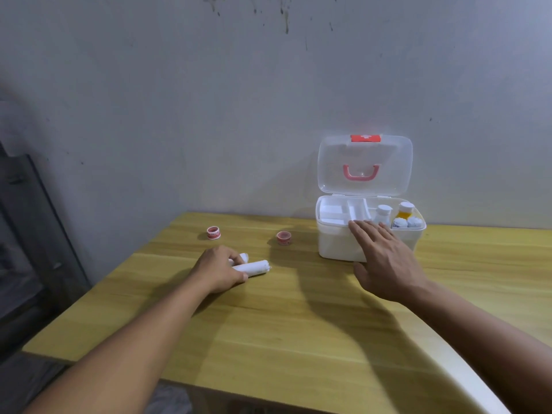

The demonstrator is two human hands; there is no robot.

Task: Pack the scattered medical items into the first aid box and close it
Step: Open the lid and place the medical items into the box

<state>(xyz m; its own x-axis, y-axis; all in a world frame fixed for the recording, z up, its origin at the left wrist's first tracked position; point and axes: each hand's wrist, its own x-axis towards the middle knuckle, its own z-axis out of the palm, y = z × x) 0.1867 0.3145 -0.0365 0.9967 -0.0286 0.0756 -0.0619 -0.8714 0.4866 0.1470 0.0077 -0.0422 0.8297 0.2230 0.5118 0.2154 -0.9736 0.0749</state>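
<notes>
A white first aid box point(334, 243) stands at the table's far right, its clear lid point(365, 165) upright with a pink handle. Inside on the right are a white bottle point(383, 213), a yellow bottle point(405, 211) and two rolled bandages point(406, 223); a white tray point(331, 215) fills the left side. My right hand point(385, 258) hovers flat and open in front of the box, fingertips near its rim. My left hand point(221, 268) curls over two white bandage rolls point(254, 267) lying on the table. Two red-and-white tape rolls point(214, 233) point(283, 237) sit farther back.
The yellow wooden table point(298, 324) stands against a grey wall. Its left edge drops off toward a dark frame point(35, 234) on the floor side. The near edge runs diagonally at the lower right.
</notes>
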